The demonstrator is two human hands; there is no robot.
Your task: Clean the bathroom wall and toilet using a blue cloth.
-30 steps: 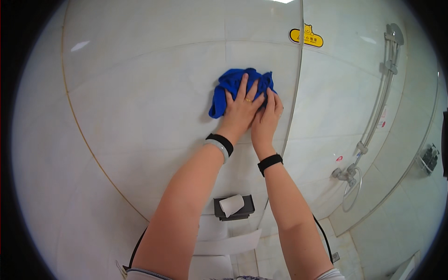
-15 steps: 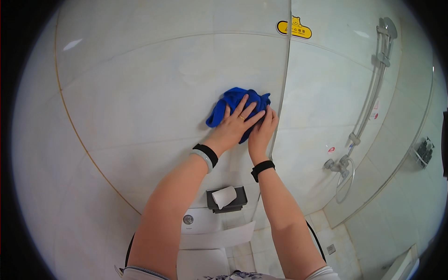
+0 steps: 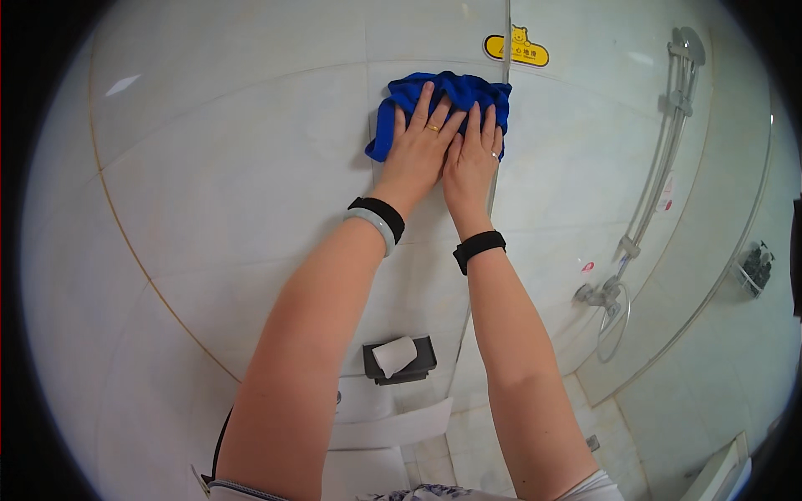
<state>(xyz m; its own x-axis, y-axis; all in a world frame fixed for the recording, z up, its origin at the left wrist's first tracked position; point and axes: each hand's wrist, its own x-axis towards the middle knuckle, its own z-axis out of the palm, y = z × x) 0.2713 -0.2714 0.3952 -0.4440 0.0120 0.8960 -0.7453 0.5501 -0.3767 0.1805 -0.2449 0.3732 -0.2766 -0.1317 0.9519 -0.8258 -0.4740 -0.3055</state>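
A bunched blue cloth (image 3: pixel 455 93) lies against the pale tiled wall, just left of a glass panel's upright edge. My left hand (image 3: pixel 418 150) presses flat on it with fingers spread; one finger wears a ring, and a black band and a pale bangle circle the wrist. Beside it, my right hand (image 3: pixel 473 167) rests on the cloth's right part, fingers stretched upward and closer together. The two hands touch near the thumbs. A black band is on my right wrist. Part of the cloth is hidden under both palms.
Above right of the cloth sits a yellow sign (image 3: pixel 518 52). A dark holder (image 3: pixel 401 371) with a white roll (image 3: pixel 394 356) is below, over a white toilet (image 3: pixel 393 427). At right are a shower bar (image 3: pixel 664 159), a mixer tap (image 3: pixel 603 296) and a corner basket (image 3: pixel 754 271).
Both hands have slid the blue cloth up the wall, its right end now at the glass edge. The cloth is spread wider, and my right hand lies flatter on it.
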